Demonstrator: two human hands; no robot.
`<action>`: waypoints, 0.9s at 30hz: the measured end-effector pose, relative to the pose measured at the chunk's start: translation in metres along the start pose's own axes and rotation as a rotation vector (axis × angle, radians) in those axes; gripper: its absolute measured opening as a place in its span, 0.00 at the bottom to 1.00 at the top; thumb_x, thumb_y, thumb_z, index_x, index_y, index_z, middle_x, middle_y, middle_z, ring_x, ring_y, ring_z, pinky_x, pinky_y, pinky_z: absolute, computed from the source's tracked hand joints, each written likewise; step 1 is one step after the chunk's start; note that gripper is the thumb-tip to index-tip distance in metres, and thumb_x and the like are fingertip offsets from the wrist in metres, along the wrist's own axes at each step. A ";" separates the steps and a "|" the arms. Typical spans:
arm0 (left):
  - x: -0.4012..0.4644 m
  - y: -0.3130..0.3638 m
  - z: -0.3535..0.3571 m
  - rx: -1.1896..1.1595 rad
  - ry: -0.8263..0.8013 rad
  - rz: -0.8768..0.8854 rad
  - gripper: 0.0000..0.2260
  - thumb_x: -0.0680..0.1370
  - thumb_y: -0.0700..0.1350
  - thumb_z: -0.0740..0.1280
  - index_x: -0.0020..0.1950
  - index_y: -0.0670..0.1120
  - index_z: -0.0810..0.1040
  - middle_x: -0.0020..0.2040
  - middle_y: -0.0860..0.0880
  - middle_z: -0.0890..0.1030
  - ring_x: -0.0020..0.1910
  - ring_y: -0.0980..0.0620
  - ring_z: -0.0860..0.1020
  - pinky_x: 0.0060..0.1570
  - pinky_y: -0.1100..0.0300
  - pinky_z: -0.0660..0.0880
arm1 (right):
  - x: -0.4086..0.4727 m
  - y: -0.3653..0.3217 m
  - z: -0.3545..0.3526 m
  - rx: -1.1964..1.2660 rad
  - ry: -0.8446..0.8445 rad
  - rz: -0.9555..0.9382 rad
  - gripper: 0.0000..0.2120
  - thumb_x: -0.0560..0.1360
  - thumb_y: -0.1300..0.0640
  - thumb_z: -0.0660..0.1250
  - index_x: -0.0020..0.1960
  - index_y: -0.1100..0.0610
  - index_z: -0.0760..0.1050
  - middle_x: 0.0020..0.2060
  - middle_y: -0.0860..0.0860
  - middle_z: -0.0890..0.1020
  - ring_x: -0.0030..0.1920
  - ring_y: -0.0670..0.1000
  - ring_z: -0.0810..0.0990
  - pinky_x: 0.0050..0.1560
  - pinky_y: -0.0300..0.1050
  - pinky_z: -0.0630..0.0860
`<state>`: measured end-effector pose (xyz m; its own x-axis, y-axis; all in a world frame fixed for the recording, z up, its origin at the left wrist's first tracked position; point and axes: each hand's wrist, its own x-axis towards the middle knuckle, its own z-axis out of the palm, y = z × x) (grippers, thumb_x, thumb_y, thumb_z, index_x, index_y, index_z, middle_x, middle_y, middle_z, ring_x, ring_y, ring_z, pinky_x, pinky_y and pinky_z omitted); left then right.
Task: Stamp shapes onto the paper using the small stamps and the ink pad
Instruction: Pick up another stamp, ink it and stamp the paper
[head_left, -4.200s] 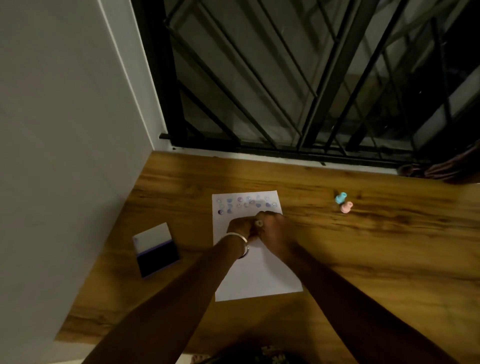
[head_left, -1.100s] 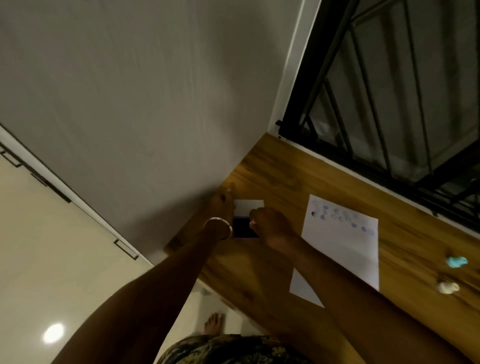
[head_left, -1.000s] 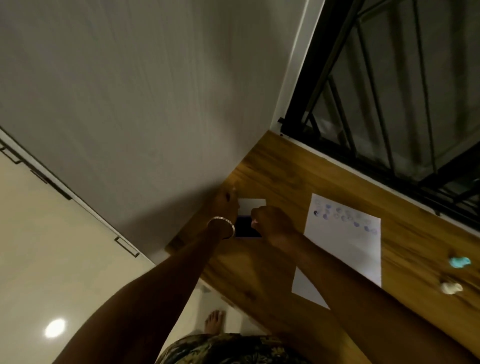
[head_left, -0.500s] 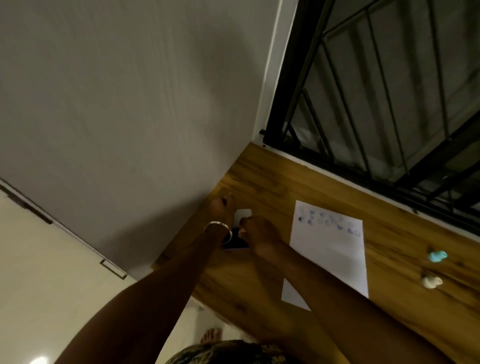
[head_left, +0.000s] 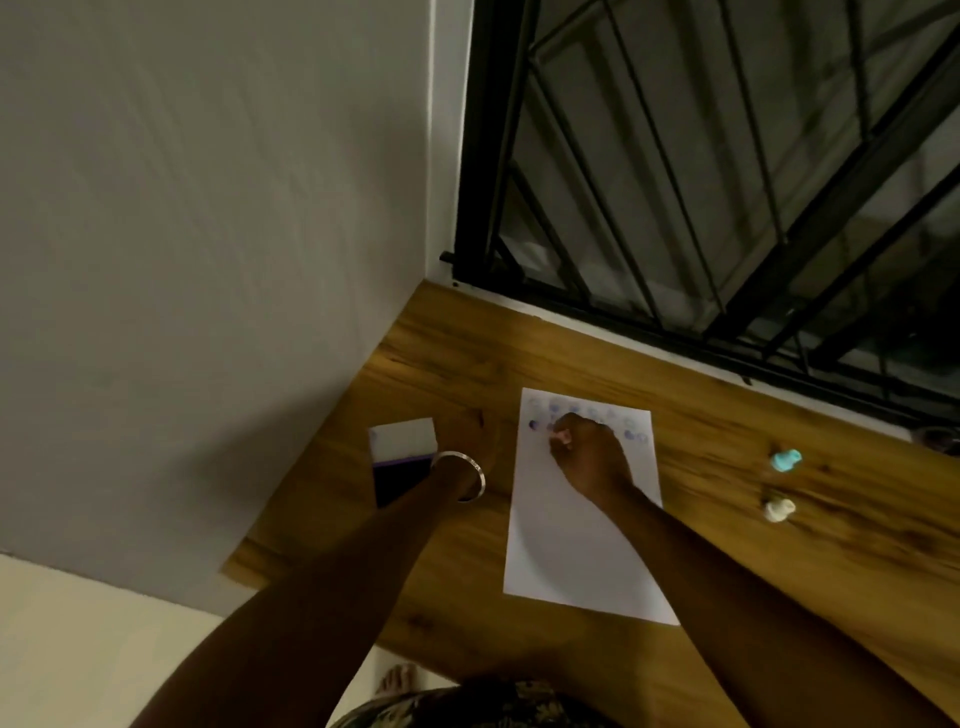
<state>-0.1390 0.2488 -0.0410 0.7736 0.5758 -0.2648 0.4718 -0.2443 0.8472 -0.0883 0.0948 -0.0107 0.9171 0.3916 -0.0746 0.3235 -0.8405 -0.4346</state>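
Right hand (head_left: 592, 457) is fisted around a small pink stamp (head_left: 560, 439), over the paper (head_left: 576, 551) by the second row of prints. Left hand (head_left: 467, 436) rests flat beside the ink pad (head_left: 400, 467). I'd press straight down, no rocking, clear of neighbouring marks.
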 end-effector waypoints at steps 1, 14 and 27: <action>0.000 0.001 0.007 0.061 -0.035 0.018 0.22 0.82 0.52 0.54 0.49 0.36 0.79 0.50 0.38 0.83 0.49 0.40 0.80 0.57 0.46 0.76 | 0.002 0.009 -0.003 0.001 0.013 0.018 0.11 0.79 0.56 0.61 0.57 0.56 0.78 0.57 0.55 0.82 0.57 0.56 0.80 0.61 0.50 0.76; 0.010 0.007 0.033 0.310 -0.347 0.067 0.18 0.81 0.53 0.55 0.46 0.43 0.77 0.43 0.44 0.79 0.41 0.47 0.76 0.42 0.56 0.73 | 0.030 0.020 -0.010 -0.164 -0.048 -0.045 0.13 0.80 0.52 0.60 0.56 0.57 0.79 0.53 0.56 0.84 0.53 0.55 0.82 0.56 0.51 0.79; 0.012 0.010 0.033 0.494 -0.409 0.186 0.18 0.81 0.53 0.55 0.43 0.43 0.76 0.38 0.46 0.76 0.38 0.49 0.74 0.42 0.57 0.73 | 0.045 0.015 -0.010 -0.313 -0.130 -0.050 0.12 0.80 0.56 0.59 0.59 0.57 0.78 0.55 0.57 0.81 0.55 0.56 0.80 0.57 0.52 0.78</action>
<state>-0.1114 0.2276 -0.0503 0.9132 0.1708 -0.3700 0.3777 -0.6955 0.6112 -0.0402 0.0958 -0.0113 0.8674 0.4628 -0.1830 0.4416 -0.8853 -0.1458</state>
